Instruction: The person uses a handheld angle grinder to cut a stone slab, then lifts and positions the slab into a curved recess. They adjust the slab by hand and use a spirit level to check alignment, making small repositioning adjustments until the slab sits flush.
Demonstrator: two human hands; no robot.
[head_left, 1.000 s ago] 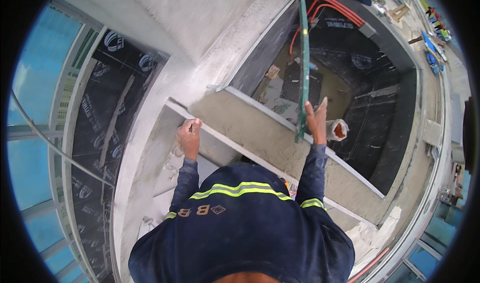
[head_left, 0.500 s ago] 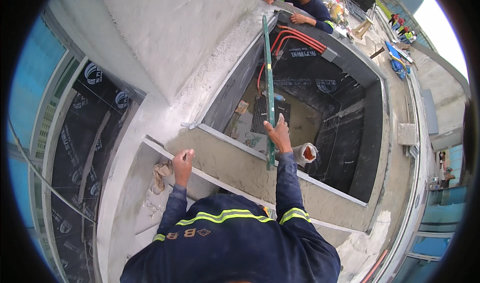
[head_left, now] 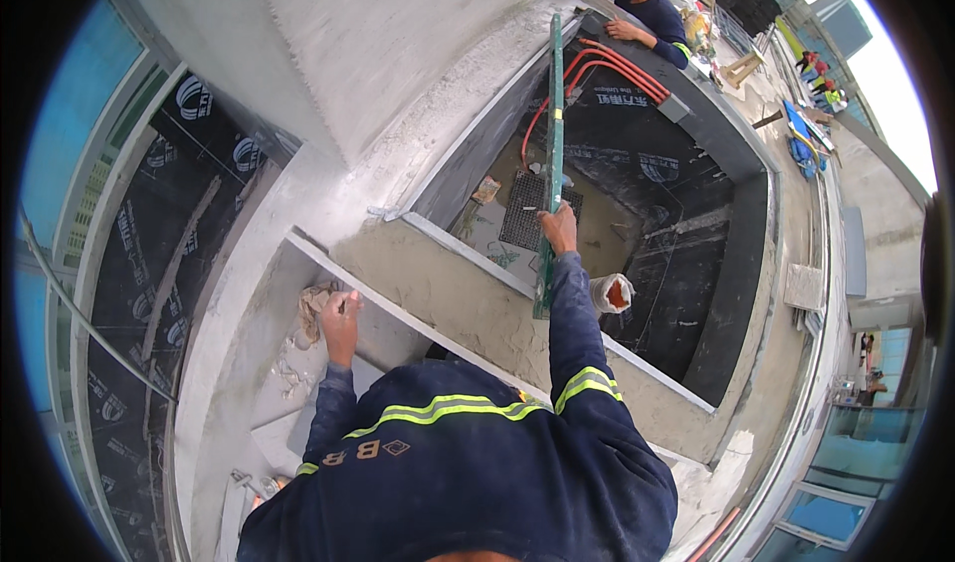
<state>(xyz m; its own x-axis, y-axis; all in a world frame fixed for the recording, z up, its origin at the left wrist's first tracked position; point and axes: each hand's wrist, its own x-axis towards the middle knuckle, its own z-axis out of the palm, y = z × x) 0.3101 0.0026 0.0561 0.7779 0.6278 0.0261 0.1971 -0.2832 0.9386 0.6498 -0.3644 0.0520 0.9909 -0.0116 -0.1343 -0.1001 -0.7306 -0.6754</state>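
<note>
My right hand (head_left: 560,228) is closed around a long green spirit level (head_left: 555,124), which has a small yellow patch partway along it. The level reaches over an open pit (head_left: 721,264) lined with black sheeting, its near end over the near wall's cement-covered top (head_left: 428,269). My left hand (head_left: 340,325) is held over a narrow recess on the near side of that wall, fingers curled. A small dark thing shows between them, too small to name. Beside that hand, and partly behind it, lies a crumpled brownish cloth or glove (head_left: 314,303).
At the pit's far edge leans a co-worker (head_left: 652,15), hands on the rim. Orange pipes (head_left: 622,60) run down inside the pit. A wrapped pipe end (head_left: 612,293) stands near its near wall, and a dark grate (head_left: 527,209) lies at the bottom. A concrete wall (head_left: 298,55) rises left.
My right hand has gone from open against the level to gripping it. My left hand has moved left and slightly down, toward the crumpled cloth. The view has shifted a little.
</note>
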